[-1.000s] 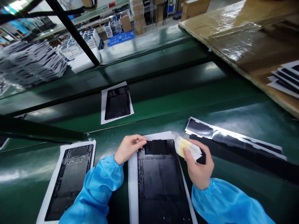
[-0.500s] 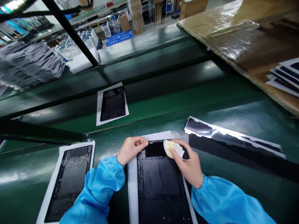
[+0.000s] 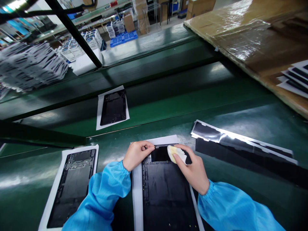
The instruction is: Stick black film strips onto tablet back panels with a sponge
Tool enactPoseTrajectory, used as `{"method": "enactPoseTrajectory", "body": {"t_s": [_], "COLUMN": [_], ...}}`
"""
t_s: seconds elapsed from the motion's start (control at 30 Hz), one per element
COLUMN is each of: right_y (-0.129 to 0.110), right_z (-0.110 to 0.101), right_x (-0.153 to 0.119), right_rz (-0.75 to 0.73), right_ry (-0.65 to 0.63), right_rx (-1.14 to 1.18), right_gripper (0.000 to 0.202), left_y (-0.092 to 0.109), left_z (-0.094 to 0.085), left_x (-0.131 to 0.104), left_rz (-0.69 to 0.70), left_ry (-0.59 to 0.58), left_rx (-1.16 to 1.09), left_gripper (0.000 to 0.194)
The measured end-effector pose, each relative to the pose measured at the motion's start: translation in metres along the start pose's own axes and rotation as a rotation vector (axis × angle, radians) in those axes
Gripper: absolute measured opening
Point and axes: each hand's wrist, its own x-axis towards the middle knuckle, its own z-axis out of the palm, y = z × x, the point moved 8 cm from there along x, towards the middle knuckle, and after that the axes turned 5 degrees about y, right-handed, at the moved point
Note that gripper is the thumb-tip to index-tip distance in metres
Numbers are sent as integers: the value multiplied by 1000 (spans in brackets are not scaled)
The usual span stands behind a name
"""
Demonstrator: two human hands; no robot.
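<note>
Right hand (image 3: 194, 173) had come in from beyond the panel's right edge, bringing its pad (image 3: 176, 154) over the upper end; a far panel (image 3: 113, 107) had slid left. Left hand (image 3: 137, 155) had shifted only slightly.

Green surface (image 3: 240, 115) carried it all. Main panel (image 3: 168, 195) lay flat between the forearms on white paper (image 3: 137, 199), near end cut off by the frame. Probably light, stiff, smooth enough to slip; small parts down its left side looked fragile, so outer edges seemed the safest hold. Paper looked thin, likely to drag along.

Black sheet (image 3: 159, 155) lay across the panel's upper end, between the hands. Likely very light, thin, bendy, easy to crease or smudge; best taken by an edge or corner.

Left fingers: thumb and index tips narrow, by the sheet's upper left corner; pinching or just resting, couldn't tell. Right fingers: curled part-way round the pad, thumb on the near side, index over the top. Pad, white and yellowish, looked soft and nearly weightless, fine to grip by its back; it sat over the sheet's right part, contact hidden.
</note>
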Motion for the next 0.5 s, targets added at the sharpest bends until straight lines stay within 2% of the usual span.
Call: {"method": "enactPoseTrajectory", "body": {"t_s": [0.5], "right_y": [-4], "right_z": [0], "right_x": [-2], "right_rz": [-46], "right_ry": [-4], "right_rx": [-29], "right_gripper": [17], "left_y": [2], "left_z": [-1], "left_x": [0], "left_rz": [20], "left_ry": [11], "left_rx": [8], "left_gripper": [15]}}
